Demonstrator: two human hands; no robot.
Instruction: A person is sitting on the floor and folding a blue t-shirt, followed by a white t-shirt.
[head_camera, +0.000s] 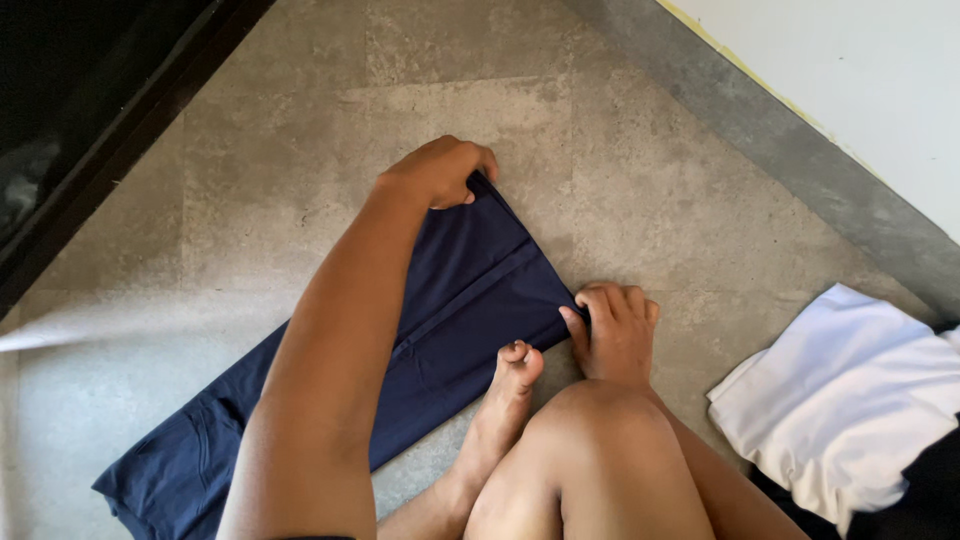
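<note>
1 navy garment (470, 290), 1 white folded cloth (850, 400), 2 hands: left hand (440, 172), right hand (615, 330), and 1 bare foot (505, 400).

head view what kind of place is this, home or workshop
Likely a home, someone sitting on the floor with laundry. Grey stone-look floor tiles meet a white wall; both hands, left hand and right hand, grip a navy garment, and white folded cloth lies nearby.
</note>
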